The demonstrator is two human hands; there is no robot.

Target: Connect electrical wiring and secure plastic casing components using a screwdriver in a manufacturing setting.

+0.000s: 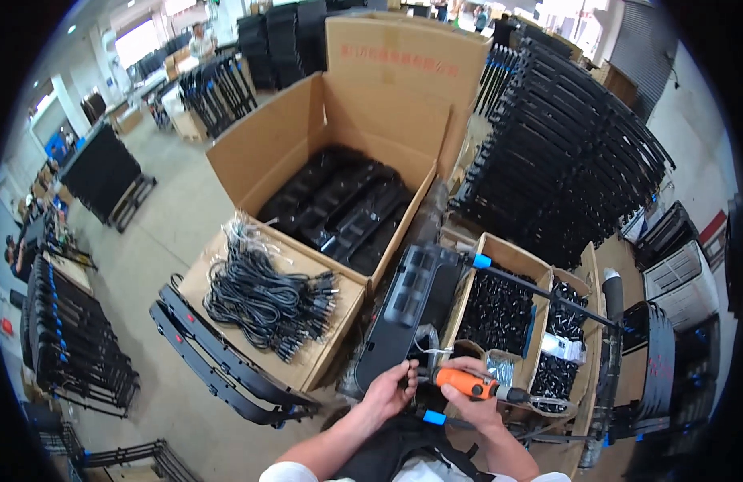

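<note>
Workshop floor stretches leftward. Right hand grips orange power tool, long axis crosswise, left end beside left hand; left fingertips bunched, contents unclear.

from my remote seat i look out through one wide fisheye on the person's head — upright, tilted down and forward, with left hand and right hand close below, cardboard box farther out.

Cut off below: both sleeves. Partly hidden by right hand: driver. Too small to tell: contents, if any, of left hand; distant worker.
</note>
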